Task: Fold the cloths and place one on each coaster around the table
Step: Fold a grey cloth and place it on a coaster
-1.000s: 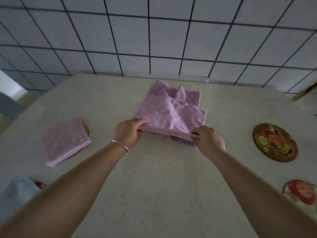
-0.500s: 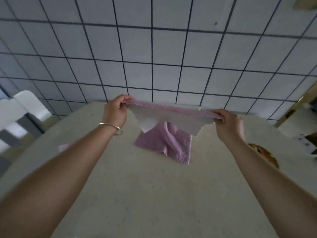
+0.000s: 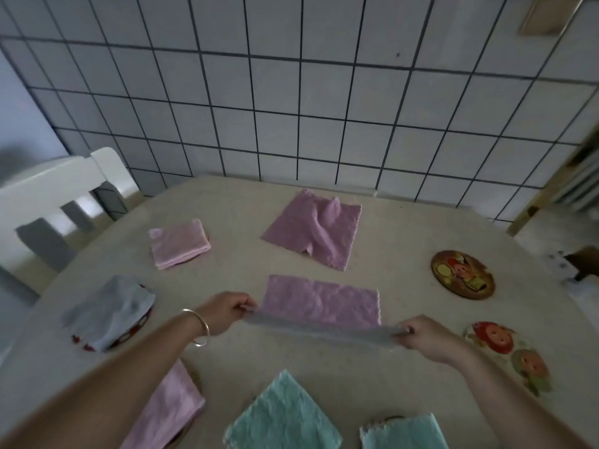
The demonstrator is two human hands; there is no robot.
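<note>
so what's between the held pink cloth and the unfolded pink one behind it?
Head view: only bare table between held pink cloth and unfolded pink cloth.

The near edge of the pink cloth is blurred where it is stretched between the two hands. Three folded cloths by the table's near edge are cut off by the frame: a pink one partly hidden by the left forearm, and two teal ones. Coasters under the folded cloths are mostly hidden (only slivers can be seen).
</note>
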